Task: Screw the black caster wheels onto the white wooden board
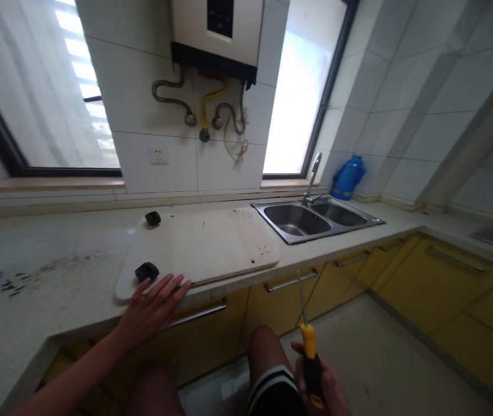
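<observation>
A pale flat board [198,242] with rounded left corners and small holes lies on the countertop. Two black plastic pieces [147,271] sit at its left end, one at the near edge and one farther back. My left hand [157,303] rests with fingers spread on the near edge of the board, its fingertips by the nearer black piece. Low at the right, my right hand [328,384] is wrapped around the yellow and black handle of a screwdriver [308,341], whose shaft points up and away in front of the cabinets.
Several small dark screws [14,284] lie at the left of the countertop [68,289], beside a dark object at the frame edge. A double sink [293,221] with a faucet [314,176] is set behind right. A blue jug [348,178] stands in the corner. Yellow cabinets [272,306] run below.
</observation>
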Action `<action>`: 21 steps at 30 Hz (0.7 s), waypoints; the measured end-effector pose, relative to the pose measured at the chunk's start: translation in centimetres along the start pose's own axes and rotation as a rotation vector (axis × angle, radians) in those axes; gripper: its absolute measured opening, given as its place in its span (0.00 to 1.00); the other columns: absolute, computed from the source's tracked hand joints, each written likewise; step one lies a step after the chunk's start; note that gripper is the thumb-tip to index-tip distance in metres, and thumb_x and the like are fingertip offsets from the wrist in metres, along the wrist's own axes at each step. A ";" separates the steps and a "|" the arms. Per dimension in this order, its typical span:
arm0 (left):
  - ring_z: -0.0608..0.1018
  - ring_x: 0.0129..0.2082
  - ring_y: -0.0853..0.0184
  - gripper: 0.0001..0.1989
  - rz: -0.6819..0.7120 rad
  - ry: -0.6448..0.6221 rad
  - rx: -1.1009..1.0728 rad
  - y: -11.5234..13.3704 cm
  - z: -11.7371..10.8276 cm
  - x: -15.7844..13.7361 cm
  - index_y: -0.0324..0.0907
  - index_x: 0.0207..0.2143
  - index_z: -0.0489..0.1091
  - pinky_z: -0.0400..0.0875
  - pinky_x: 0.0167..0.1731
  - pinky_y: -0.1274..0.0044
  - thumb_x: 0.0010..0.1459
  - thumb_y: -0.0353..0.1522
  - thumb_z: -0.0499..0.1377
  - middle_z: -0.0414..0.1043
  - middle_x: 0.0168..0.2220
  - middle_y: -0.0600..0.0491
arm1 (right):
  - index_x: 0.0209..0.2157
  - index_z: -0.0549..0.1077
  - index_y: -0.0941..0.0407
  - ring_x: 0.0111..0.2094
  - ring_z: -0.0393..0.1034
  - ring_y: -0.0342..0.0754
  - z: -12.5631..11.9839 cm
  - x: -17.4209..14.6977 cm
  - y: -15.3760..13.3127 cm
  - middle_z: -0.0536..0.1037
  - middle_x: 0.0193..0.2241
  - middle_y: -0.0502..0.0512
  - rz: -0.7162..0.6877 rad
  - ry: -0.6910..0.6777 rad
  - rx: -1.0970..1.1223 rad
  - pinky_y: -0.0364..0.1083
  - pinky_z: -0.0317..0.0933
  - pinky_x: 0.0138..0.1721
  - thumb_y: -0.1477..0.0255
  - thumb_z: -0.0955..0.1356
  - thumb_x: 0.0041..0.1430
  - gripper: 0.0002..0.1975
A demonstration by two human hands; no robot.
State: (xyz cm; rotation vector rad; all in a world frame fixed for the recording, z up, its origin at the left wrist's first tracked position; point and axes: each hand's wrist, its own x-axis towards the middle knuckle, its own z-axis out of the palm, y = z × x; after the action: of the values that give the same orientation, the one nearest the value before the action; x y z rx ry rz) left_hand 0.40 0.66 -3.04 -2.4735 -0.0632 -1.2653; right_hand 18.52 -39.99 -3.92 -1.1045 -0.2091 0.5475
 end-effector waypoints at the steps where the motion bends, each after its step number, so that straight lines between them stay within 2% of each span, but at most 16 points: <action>1: 0.81 0.64 0.57 0.33 0.004 -0.004 -0.012 0.1 0.1 -0.1 0.53 0.79 0.65 0.37 0.83 0.62 0.75 0.31 0.61 0.84 0.63 0.45 | 0.44 0.87 0.54 0.24 0.66 0.45 0.1 0.3 -0.7 0.76 0.23 0.54 -0.034 -0.045 -0.088 0.45 0.59 0.29 0.33 0.81 0.46 0.39; 2: 0.81 0.64 0.57 0.35 0.001 -0.012 -0.022 0.2 0.2 -0.2 0.54 0.81 0.62 0.37 0.83 0.61 0.75 0.31 0.61 0.83 0.64 0.45 | 0.42 0.87 0.55 0.25 0.70 0.48 0.3 1.0 -1.5 0.78 0.23 0.56 -0.074 -0.090 -0.201 0.47 0.62 0.29 0.34 0.80 0.49 0.38; 3: 0.81 0.64 0.56 0.36 -0.003 -0.021 -0.032 0.4 0.1 -0.1 0.55 0.82 0.60 0.37 0.83 0.60 0.75 0.31 0.60 0.82 0.65 0.45 | 0.39 0.86 0.55 0.28 0.74 0.51 0.6 1.9 -2.5 0.80 0.26 0.58 -0.133 -0.083 -0.323 0.49 0.66 0.31 0.36 0.78 0.55 0.34; 4: 0.81 0.64 0.55 0.37 -0.005 -0.028 -0.038 0.6 0.0 0.1 0.57 0.82 0.58 0.38 0.83 0.59 0.75 0.31 0.61 0.82 0.66 0.45 | 0.36 0.84 0.55 0.32 0.76 0.53 1.0 3.2 -3.6 0.82 0.29 0.59 -0.191 -0.050 -0.352 0.51 0.70 0.37 0.38 0.77 0.60 0.31; 6: 0.81 0.64 0.54 0.39 0.003 -0.039 -0.023 1.1 -0.3 1.2 0.60 0.83 0.56 0.40 0.83 0.58 0.74 0.32 0.62 0.81 0.67 0.45 | 0.29 0.80 0.54 0.41 0.78 0.55 2.0 6.8 -5.9 0.83 0.34 0.60 -0.285 -0.010 -0.366 0.54 0.72 0.49 0.33 0.71 0.63 0.36; 7: 0.81 0.64 0.53 0.41 -0.002 -0.035 0.006 1.3 -0.6 1.9 0.61 0.83 0.56 0.41 0.82 0.58 0.74 0.33 0.63 0.80 0.67 0.45 | 0.31 0.81 0.54 0.45 0.78 0.56 2.5 8.9 -7.0 0.84 0.38 0.60 -0.322 0.010 -0.385 0.54 0.72 0.53 0.32 0.71 0.62 0.36; 8: 0.80 0.65 0.52 0.41 -0.030 -0.027 0.045 1.4 -0.9 2.9 0.61 0.83 0.55 0.43 0.82 0.57 0.73 0.33 0.64 0.79 0.68 0.45 | 0.35 0.83 0.54 0.45 0.78 0.56 3.2 11.3 -8.1 0.84 0.39 0.59 -0.341 0.023 -0.414 0.54 0.72 0.53 0.32 0.72 0.61 0.36; 9: 0.79 0.66 0.50 0.42 -0.087 -0.016 0.093 1.5 -1.3 3.9 0.61 0.83 0.56 0.45 0.81 0.55 0.72 0.33 0.65 0.77 0.69 0.43 | 0.42 0.84 0.55 0.45 0.78 0.55 3.9 13.7 -8.9 0.84 0.40 0.58 -0.342 0.024 -0.444 0.54 0.73 0.52 0.36 0.72 0.65 0.34; 11: 0.75 0.71 0.43 0.40 -0.314 -0.002 0.171 1.6 -2.2 6.0 0.58 0.82 0.58 0.49 0.78 0.47 0.73 0.36 0.64 0.71 0.74 0.39 | 0.54 0.81 0.56 0.46 0.79 0.53 5.6 18.0 -9.9 0.84 0.46 0.57 -0.316 0.013 -0.513 0.56 0.76 0.52 0.47 0.71 0.74 0.26; 12: 0.71 0.73 0.39 0.37 -0.449 -0.021 0.192 1.6 -2.7 6.9 0.56 0.81 0.61 0.50 0.76 0.42 0.73 0.39 0.63 0.66 0.76 0.37 | 0.55 0.80 0.56 0.49 0.80 0.53 6.7 19.9 -10.0 0.83 0.50 0.58 -0.291 -0.001 -0.552 0.56 0.77 0.53 0.52 0.72 0.76 0.22; 14: 0.64 0.77 0.30 0.35 -0.730 -0.091 0.194 1.3 -3.5 8.2 0.52 0.79 0.65 0.53 0.72 0.35 0.74 0.45 0.61 0.55 0.81 0.34 | 0.58 0.79 0.57 0.51 0.81 0.54 8.8 22.6 -9.5 0.83 0.54 0.58 -0.228 -0.011 -0.626 0.57 0.79 0.53 0.56 0.73 0.76 0.20; 17: 0.63 0.76 0.22 0.41 -1.057 -0.234 0.089 0.3 -4.1 8.4 0.48 0.80 0.62 0.67 0.64 0.37 0.71 0.52 0.61 0.44 0.83 0.28 | 0.59 0.79 0.56 0.53 0.81 0.56 11.2 24.4 -8.0 0.82 0.57 0.59 -0.170 0.004 -0.717 0.58 0.80 0.55 0.57 0.74 0.76 0.20; 19: 0.67 0.74 0.25 0.46 -1.140 -0.321 0.014 -0.5 -4.1 7.7 0.47 0.82 0.58 0.71 0.63 0.42 0.69 0.53 0.63 0.47 0.82 0.26 | 0.59 0.79 0.56 0.54 0.81 0.56 12.0 24.8 -7.2 0.82 0.58 0.59 -0.162 0.028 -0.759 0.59 0.79 0.56 0.57 0.74 0.76 0.20; 21: 0.71 0.72 0.31 0.48 -1.136 -0.372 -0.013 -1.5 -3.9 6.8 0.44 0.82 0.55 0.71 0.66 0.48 0.68 0.51 0.64 0.57 0.78 0.27 | 0.59 0.79 0.55 0.55 0.81 0.56 12.3 25.0 -6.7 0.82 0.58 0.60 -0.167 0.049 -0.790 0.59 0.79 0.57 0.57 0.73 0.76 0.19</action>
State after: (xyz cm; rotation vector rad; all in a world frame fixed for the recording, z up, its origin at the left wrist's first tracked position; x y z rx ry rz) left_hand 1.07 -0.07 4.87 -2.6567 -1.7318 -1.0527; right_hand 36.70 -19.61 4.81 -1.8433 -0.4955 0.2808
